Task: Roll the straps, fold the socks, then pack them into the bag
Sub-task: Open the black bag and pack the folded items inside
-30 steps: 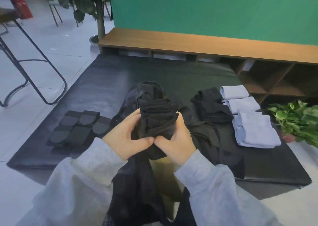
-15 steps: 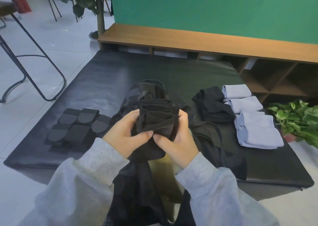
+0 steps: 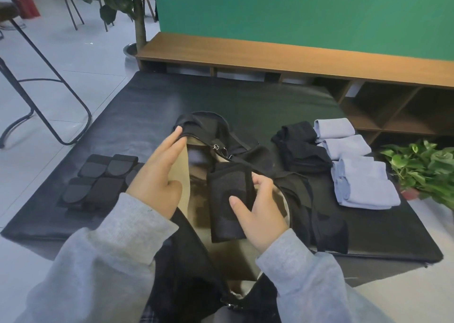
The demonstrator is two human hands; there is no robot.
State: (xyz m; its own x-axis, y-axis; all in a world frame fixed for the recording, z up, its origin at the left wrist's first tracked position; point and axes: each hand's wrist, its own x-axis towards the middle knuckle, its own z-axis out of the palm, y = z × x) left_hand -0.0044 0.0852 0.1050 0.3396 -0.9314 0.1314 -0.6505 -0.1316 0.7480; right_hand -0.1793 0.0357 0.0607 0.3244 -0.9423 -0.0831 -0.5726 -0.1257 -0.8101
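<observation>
a head-worn camera looks down at a person's two hands over a black bag [image 3: 211, 131] lying open on a dark mat [image 3: 245, 101]. half a second ago both hands were bunched together, kneading a dark bundle in front of the bag. now they have parted. the left hand [image 3: 157, 175], at about 9 o'clock from the bag's mouth, has flattened, its straight fingers pressing the bag's zipped edge outward so the pale lining shows. the right hand [image 3: 260, 214], at about 4 o'clock, holds a flat folded black piece [image 3: 228, 200] over the opening, thumb on its front face and fingers curled round its right edge. this reads as the switch from folding to packing: the piece looks ready to go in, though it is not yet inside.

still outside the bag: rolled black straps [image 3: 98, 180] in a cluster at 9 o'clock on the mat, a heap of black socks [image 3: 302, 148] at 2 o'clock, and folded pale blue socks [image 3: 356, 168] just beyond them at 3 o'clock. much packing seems left.

hard to make out: whether the held piece is a sock or a strap, since black fabric blends into black. a pale blue shape deep in the bag may be an item already packed, but it is blurred. the bag's near end is hidden behind the grey sleeves [image 3: 98, 273], and a loose black strap [image 3: 319, 214] trailing at 4 o'clock merges with the mat. a potted plant [image 3: 427, 170] is cut off at the right edge.
</observation>
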